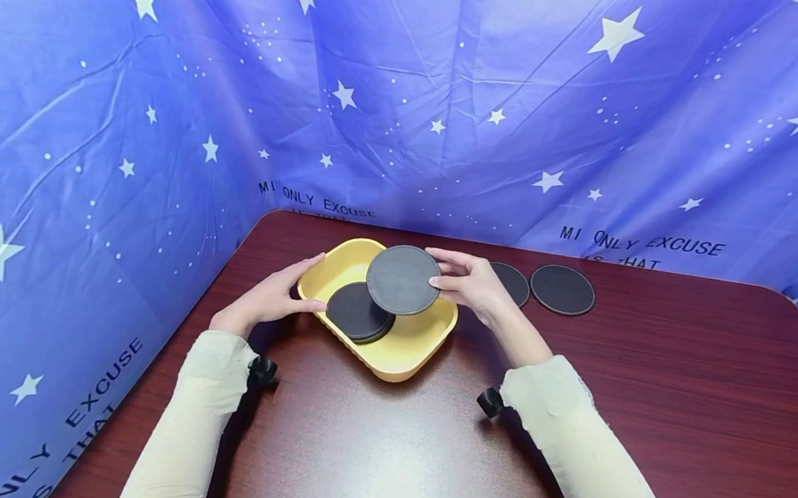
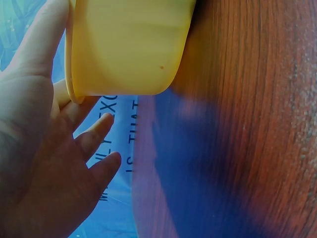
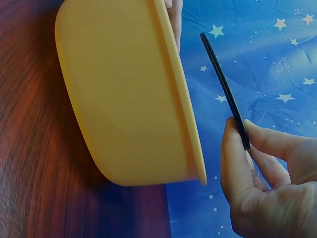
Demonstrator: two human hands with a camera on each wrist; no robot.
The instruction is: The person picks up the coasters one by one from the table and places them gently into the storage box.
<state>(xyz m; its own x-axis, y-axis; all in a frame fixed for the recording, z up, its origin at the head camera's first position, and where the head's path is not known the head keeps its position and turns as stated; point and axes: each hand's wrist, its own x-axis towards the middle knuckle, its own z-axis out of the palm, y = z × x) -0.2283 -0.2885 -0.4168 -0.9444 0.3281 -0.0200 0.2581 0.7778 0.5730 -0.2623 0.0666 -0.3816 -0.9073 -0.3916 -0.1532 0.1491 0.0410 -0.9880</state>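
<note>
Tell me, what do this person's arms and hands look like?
The left sleeve and right sleeve are long, off-white and slightly wrinkled. A small black piece shows beside each cuff. No gloves or rings show on the fingers.

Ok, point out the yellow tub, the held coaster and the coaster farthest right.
Yellow tub (image 3: 124, 99), right wrist view: outer side wall.
Held coaster (image 1: 403, 280), head view: middle of its face.
Coaster farthest right (image 1: 563, 290), head view: middle of its top face.

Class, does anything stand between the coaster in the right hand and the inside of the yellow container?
Nothing visible: the held coaster, pinched by the right hand, appears above the open yellow container. The stacked coasters inside cover only part of its floor.
</note>
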